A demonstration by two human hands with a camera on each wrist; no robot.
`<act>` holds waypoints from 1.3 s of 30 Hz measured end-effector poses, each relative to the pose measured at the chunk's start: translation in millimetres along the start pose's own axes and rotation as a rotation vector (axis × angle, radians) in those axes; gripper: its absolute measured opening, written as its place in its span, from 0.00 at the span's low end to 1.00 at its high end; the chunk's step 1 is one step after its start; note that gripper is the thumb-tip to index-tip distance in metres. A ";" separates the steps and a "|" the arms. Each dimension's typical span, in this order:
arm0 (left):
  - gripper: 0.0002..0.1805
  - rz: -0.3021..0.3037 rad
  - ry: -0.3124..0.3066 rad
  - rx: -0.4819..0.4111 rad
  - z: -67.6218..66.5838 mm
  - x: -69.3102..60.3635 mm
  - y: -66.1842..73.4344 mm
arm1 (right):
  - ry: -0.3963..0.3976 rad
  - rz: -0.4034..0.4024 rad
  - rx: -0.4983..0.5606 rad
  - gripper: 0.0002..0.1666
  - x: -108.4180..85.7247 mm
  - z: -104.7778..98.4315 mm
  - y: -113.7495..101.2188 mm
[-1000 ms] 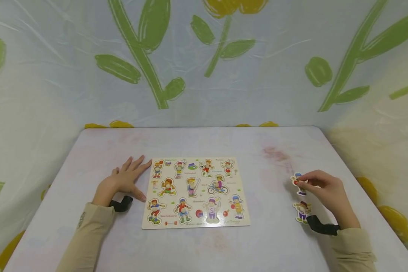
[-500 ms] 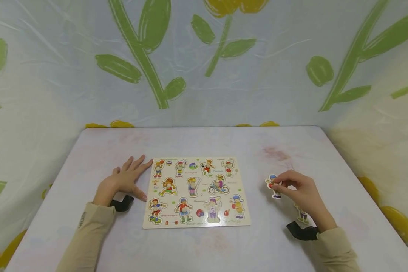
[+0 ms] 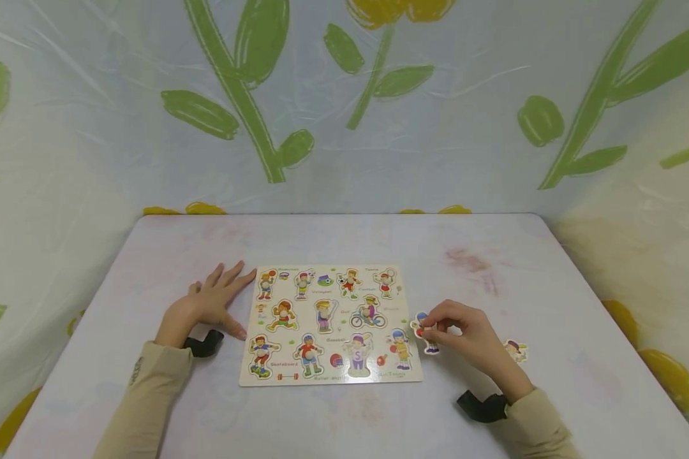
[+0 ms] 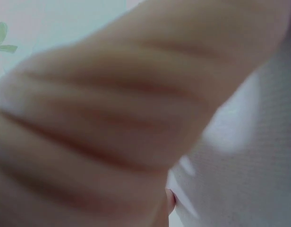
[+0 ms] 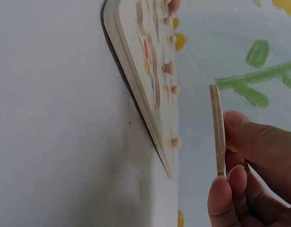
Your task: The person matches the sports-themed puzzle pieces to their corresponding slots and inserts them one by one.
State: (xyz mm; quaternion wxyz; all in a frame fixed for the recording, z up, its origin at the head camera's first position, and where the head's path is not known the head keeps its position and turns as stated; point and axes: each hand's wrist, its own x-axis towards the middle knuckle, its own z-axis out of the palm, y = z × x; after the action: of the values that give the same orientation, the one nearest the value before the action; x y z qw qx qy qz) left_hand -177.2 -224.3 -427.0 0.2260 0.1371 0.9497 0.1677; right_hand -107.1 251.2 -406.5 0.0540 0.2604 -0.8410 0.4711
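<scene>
A wooden peg puzzle board (image 3: 252, 381) with several cartoon sports figures lies flat on the table. My left hand (image 3: 212, 305) rests with fingers spread at its left edge, thumb and a fingertip at the border. Just off the board's right side, my right hand (image 3: 471, 335) pinches a figure-shaped puzzle piece (image 3: 427, 338) with blue headwear and a red paddle. The right wrist view shows this puzzle piece (image 5: 217, 132) edge-on, raised above the table beside the board (image 5: 131, 66). The left wrist view is mostly filled by blurred skin.
Another puzzle piece (image 3: 515, 349), a figure with a purple cap, lies on the table behind my right hand, partly hidden. Round knobs (image 5: 176, 142) stick up from the board. A flower-patterned sheet (image 3: 465, 159) hangs behind the table (image 3: 344, 242).
My right hand has carried the blue-headed puzzle piece leftward, from beside the other loose piece to the board's right edge. My left hand has stayed put.
</scene>
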 end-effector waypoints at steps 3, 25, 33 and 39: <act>0.74 -0.004 0.004 -0.005 -0.3 -0.2 1.9 | -0.027 -0.028 0.008 0.13 0.1 7.9 -1.4; 0.76 0.015 0.017 -0.006 3.1 2.6 -6.2 | -0.095 0.119 0.083 0.09 -6.5 48.6 33.0; 0.76 0.002 0.012 -0.003 4.0 2.6 -7.0 | -0.079 0.103 0.064 0.10 -1.4 49.9 12.3; 0.75 0.024 0.021 -0.023 3.1 1.3 -6.9 | -0.064 0.086 0.051 0.10 -2.4 51.5 17.8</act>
State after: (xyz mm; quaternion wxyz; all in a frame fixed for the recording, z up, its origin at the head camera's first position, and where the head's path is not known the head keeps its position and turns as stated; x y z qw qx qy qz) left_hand -178.2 -229.3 -432.7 0.2156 0.1439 0.9484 0.1828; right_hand -105.8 217.4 -449.2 -0.0002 0.2402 -0.8404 0.4859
